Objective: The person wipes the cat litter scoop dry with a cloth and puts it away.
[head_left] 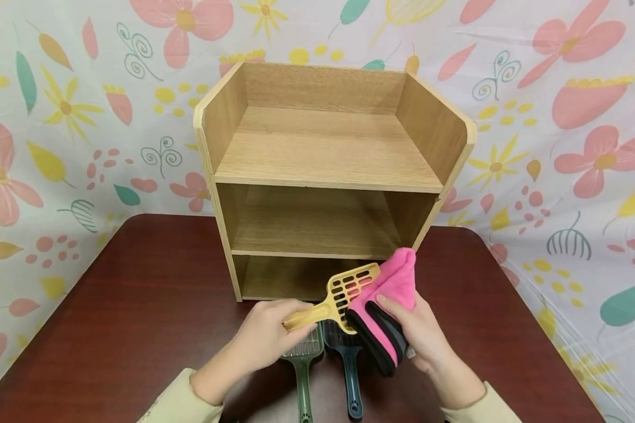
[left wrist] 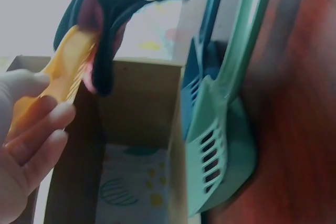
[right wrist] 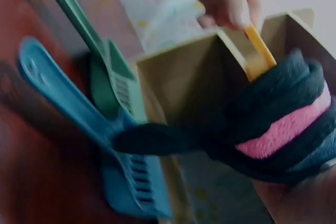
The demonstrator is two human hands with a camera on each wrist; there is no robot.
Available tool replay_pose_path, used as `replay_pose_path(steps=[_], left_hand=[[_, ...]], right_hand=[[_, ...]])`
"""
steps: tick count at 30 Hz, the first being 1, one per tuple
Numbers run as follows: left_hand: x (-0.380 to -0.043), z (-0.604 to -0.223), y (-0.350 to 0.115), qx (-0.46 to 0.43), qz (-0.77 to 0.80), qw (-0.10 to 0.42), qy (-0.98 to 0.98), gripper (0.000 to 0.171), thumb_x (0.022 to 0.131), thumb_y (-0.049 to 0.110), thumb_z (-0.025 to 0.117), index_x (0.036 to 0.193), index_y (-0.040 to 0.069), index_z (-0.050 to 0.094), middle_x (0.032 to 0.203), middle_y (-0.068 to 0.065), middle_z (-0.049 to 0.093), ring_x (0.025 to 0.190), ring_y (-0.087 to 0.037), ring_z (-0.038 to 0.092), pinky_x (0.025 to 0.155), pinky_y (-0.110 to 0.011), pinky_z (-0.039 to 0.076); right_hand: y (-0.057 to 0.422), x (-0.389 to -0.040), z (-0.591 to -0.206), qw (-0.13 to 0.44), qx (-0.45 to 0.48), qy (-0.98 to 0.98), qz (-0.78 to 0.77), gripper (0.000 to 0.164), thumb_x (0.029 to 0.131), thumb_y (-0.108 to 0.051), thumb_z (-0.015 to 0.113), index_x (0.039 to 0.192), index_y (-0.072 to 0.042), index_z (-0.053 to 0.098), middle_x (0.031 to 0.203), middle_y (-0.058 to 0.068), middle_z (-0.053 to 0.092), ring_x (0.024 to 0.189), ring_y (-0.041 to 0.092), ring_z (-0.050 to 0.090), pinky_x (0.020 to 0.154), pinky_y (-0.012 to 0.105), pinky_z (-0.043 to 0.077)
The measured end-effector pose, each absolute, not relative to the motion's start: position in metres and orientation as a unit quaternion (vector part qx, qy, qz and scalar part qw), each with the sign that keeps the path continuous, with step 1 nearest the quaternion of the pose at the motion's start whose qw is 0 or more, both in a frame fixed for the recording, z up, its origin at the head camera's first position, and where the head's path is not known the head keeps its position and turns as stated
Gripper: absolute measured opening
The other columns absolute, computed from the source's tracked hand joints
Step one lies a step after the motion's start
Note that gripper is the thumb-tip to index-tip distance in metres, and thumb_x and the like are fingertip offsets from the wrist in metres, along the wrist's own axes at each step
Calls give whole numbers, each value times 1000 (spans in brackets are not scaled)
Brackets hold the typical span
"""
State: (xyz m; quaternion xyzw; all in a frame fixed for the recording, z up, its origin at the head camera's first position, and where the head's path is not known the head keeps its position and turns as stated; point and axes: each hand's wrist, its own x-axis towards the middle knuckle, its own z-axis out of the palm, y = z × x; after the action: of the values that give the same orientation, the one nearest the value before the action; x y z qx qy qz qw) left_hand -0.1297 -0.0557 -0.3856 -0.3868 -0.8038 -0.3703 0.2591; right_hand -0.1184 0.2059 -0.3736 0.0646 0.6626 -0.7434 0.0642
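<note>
My left hand [head_left: 261,338] grips a yellow slotted litter scoop [head_left: 323,310] by its handle, in front of the shelf's lower opening. A folded pink and black cloth [head_left: 397,279] is in my right hand [head_left: 425,335], thumb on top, and covers the far side of the scoop's head. Below the hands are a green litter scoop [head_left: 304,382] and a dark blue litter scoop [head_left: 352,385], side by side with handles toward me. In the left wrist view the green scoop's slotted head [left wrist: 210,156] shows against the shelf front.
A wooden shelf unit [head_left: 328,144] with a raised-sided top and two compartments below stands at the back of the dark red table [head_left: 153,288]. Behind it hangs a white floral-patterned cloth [head_left: 153,88].
</note>
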Motion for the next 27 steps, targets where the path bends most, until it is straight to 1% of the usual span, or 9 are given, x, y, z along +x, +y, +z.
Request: replay_pose_path(steps=[6, 7, 9, 11, 13, 17, 22, 25, 27], left_hand=[[-135, -375, -65, -407, -410, 138, -804, 20, 76, 13, 78, 94, 10, 71, 82, -1, 73, 61, 3, 51, 55, -9, 44], [-136, -374, -66, -407, -417, 120, -804, 20, 76, 13, 78, 95, 9, 72, 82, -2, 73, 62, 3, 52, 56, -9, 44], [-137, -373, -68, -407, -425, 103, -802, 23, 76, 13, 78, 98, 9, 72, 85, -2, 73, 67, 1, 56, 59, -11, 47], [-139, -374, -70, -405, -428, 109, -801, 26, 77, 13, 78, 101, 7, 72, 87, -1, 72, 69, -1, 57, 62, -13, 48], [-139, -376, -71, -402, -423, 133, -801, 27, 78, 14, 77, 103, 7, 71, 89, 0, 71, 74, -3, 60, 66, -15, 49], [-140, -376, -73, -400, -420, 183, -794, 26, 78, 14, 76, 103, 6, 70, 89, 0, 71, 74, -5, 60, 68, -16, 49], [-142, -378, -76, -399, -428, 219, -781, 27, 77, 11, 77, 103, 7, 70, 87, 0, 70, 70, -3, 56, 63, -12, 46], [-141, -377, -79, -397, -436, 225, -776, 28, 77, 10, 77, 103, 8, 69, 86, 1, 69, 68, -2, 52, 60, -10, 44], [-141, -376, -81, -393, -439, 224, -776, 28, 77, 10, 77, 103, 8, 69, 87, 1, 68, 69, -2, 53, 61, -10, 44]], right_hand=[[227, -133, -368, 180, -52, 676, -713, 29, 96, -15, 54, 122, -6, 45, 97, 1, 71, 86, 16, 70, 74, 34, 57], [229, -135, -368, 189, -62, 675, -711, 28, 96, -14, 54, 122, -6, 46, 97, 2, 71, 86, 17, 70, 74, 34, 57], [230, -137, -368, 195, -74, 677, -706, 29, 96, -14, 54, 123, -5, 47, 98, 2, 70, 86, 17, 70, 75, 34, 57], [231, -138, -368, 183, -68, 685, -702, 31, 95, -14, 55, 124, -6, 46, 99, 2, 70, 85, 17, 70, 74, 35, 57], [230, -137, -367, 165, -52, 695, -698, 35, 94, -16, 58, 124, -5, 45, 97, 1, 70, 84, 16, 70, 74, 35, 57], [230, -135, -365, 140, -26, 709, -691, 38, 93, -18, 59, 125, -4, 43, 95, 0, 70, 82, 16, 70, 73, 36, 57], [233, -132, -360, 119, -12, 712, -692, 33, 93, -19, 59, 120, -6, 46, 91, 0, 70, 79, 17, 70, 72, 37, 57], [237, -128, -358, 113, -6, 705, -700, 27, 94, -18, 58, 118, -9, 48, 90, -1, 71, 78, 17, 71, 71, 37, 57], [241, -126, -357, 108, -9, 698, -707, 23, 95, -17, 56, 116, -10, 49, 89, -2, 71, 78, 17, 71, 70, 36, 57]])
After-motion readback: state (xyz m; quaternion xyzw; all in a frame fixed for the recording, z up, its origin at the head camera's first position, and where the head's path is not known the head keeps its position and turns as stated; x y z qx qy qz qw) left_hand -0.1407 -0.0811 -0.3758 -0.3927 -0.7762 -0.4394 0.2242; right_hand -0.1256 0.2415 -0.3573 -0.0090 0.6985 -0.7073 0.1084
